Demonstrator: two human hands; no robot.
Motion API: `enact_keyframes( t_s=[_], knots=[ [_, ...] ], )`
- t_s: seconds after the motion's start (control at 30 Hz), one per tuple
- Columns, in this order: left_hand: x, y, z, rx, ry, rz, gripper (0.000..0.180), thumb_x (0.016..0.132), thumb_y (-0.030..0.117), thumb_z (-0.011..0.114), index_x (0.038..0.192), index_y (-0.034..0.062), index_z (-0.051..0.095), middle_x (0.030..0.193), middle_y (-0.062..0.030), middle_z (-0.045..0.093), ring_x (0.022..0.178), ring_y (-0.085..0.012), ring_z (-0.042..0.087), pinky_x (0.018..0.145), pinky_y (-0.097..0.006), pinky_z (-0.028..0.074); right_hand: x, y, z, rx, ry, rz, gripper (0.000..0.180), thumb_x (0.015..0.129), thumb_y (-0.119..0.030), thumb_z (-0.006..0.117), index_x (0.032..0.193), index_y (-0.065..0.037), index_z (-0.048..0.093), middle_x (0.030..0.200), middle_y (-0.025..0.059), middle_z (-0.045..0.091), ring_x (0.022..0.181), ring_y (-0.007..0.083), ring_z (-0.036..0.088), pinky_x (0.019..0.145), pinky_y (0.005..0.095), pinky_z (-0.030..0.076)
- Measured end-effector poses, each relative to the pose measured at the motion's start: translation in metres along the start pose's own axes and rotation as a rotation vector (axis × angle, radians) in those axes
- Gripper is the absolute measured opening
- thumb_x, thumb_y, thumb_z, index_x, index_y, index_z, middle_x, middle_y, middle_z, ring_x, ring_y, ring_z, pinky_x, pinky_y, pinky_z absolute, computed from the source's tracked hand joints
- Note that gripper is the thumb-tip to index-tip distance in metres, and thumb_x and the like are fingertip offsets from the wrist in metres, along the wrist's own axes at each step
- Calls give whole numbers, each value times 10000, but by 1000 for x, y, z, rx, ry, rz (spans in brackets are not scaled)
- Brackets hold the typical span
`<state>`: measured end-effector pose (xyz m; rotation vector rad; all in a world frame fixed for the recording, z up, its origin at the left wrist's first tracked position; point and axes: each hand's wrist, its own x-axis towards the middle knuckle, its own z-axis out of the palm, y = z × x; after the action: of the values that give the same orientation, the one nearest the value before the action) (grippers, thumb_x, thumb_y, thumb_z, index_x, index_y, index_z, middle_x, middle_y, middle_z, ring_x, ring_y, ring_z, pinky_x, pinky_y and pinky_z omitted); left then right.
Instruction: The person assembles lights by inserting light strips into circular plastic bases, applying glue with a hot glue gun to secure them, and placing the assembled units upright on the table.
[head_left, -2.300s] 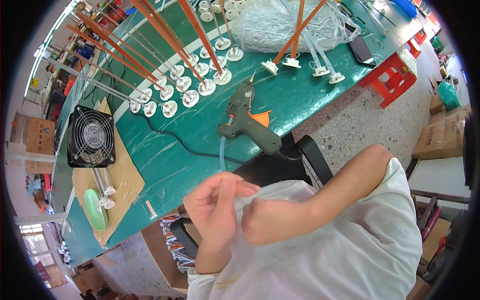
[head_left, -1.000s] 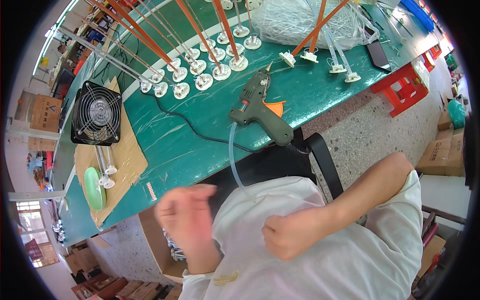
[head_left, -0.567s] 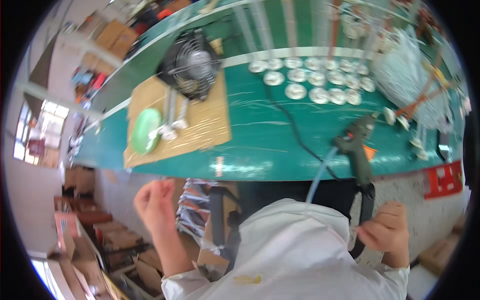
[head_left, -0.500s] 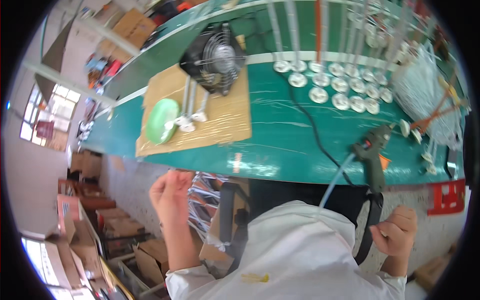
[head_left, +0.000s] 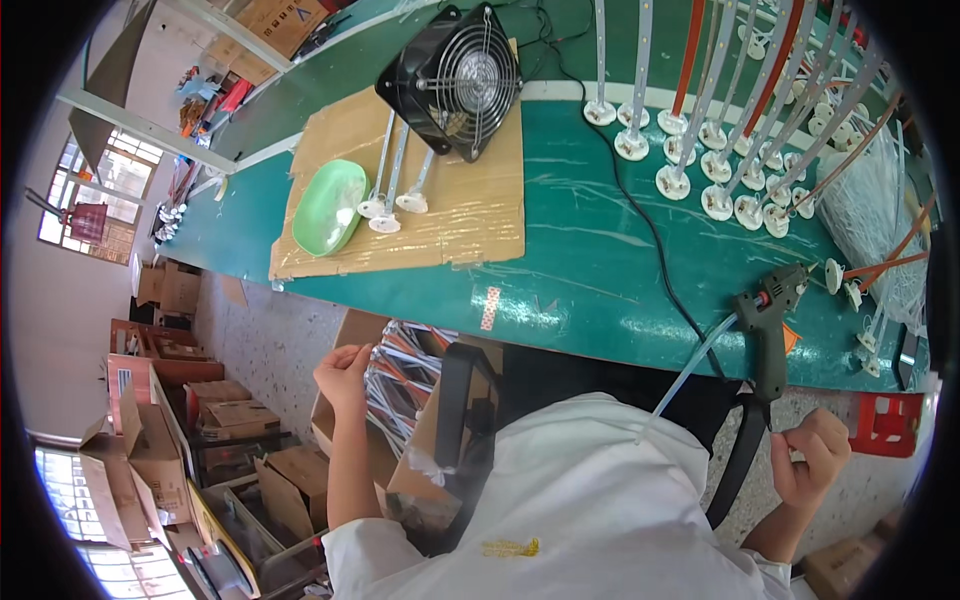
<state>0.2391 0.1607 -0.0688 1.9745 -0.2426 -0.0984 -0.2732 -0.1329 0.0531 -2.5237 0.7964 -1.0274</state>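
Observation:
My left hand [head_left: 343, 380] is raised off the table's near edge, fingers curled together, with nothing visible in it. Beside it, below the table, an open cardboard box [head_left: 352, 328] holds many thin white and orange strips [head_left: 402, 385]. My right hand [head_left: 812, 458] is held low on the right in a loose fist, and I see nothing in it. The nearest tool to it is a dark green glue gun [head_left: 768, 335] at the table's edge, with a pale blue glue stick [head_left: 697, 362] running out of its back.
On the green table [head_left: 580, 270], cardboard [head_left: 480, 225] carries a green dish [head_left: 328, 210], a black fan [head_left: 455, 85] and three strips on white round bases [head_left: 384, 222]. Several upright strips [head_left: 716, 165] stand at the right, near a clear plastic bag [head_left: 865, 190]. A black cable [head_left: 640, 205] crosses the table.
The view has shifted, so the tabletop things appear larger and the fan sits farther up and right. My left hand is sharper now, still curled. My right hand stays in a loose fist.

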Motion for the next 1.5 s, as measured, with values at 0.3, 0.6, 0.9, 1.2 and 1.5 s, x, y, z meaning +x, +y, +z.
enact_keyframes(
  t_s=[0.3,0.6,0.9,1.2,1.5],
  knots=[
    [-4,-54,11,270,-97,-4,203,821,133,783,896,-49,732,709,-105,716,597,-120,655,559,-294,516,6,8,-11,-65,31,-24,202,609,58,736,676,-14,560,577,53,490,487,206,434,478,323,304],
    [-7,-20,11,861,-273,593,471,824,118,691,1267,-13,596,895,-240,679,853,-426,656,952,-491,451,17,7,-13,-194,71,-67,202,623,75,743,676,-2,564,592,68,460,550,245,414,577,363,353],
    [-98,-1,124,923,-435,513,556,775,284,747,1270,85,591,1314,-263,540,1216,-455,514,1006,-517,432,35,15,-26,-373,266,289,186,710,-29,791,657,-73,619,559,22,563,493,199,518,515,308,389],
    [-102,18,126,1065,-485,620,447,812,322,710,1142,23,672,1158,-255,635,978,-441,632,829,-520,523,97,77,-3,-778,393,585,296,814,-215,743,588,-54,640,539,122,608,463,299,603,489,378,465],
    [-93,15,130,1097,-691,358,483,744,412,680,1025,24,737,1077,-283,671,1004,-504,603,870,-596,497,121,94,9,-897,184,833,369,826,-312,659,589,-30,676,506,168,582,490,365,610,538,449,500]
  ],
)
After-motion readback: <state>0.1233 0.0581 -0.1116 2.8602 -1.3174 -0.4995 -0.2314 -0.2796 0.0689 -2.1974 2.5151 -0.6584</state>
